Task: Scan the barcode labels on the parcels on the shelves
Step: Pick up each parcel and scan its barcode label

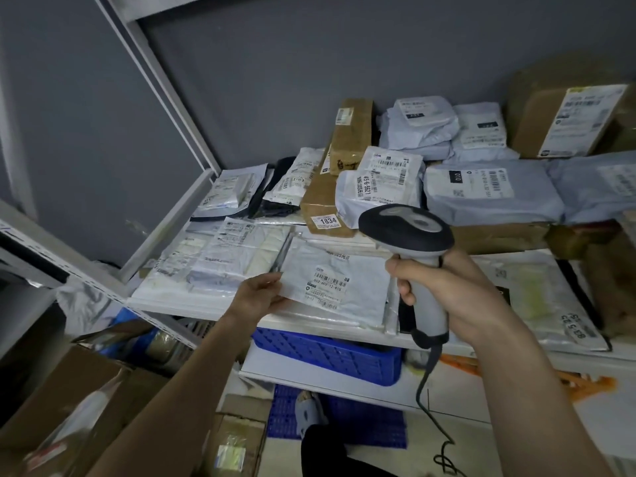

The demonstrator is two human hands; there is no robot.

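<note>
The right hand wraps its fingers round the grey handle of the barcode scanner, head tilted down and forward, presumably so the beam falls on the label below it. The left hand pinches the near left corner of a flat grey mailer lying at the front edge of the shelf, likely to steady it and keep its barcode label facing up. Behind lie more parcels, among them a brown box marked 1834.
</note>
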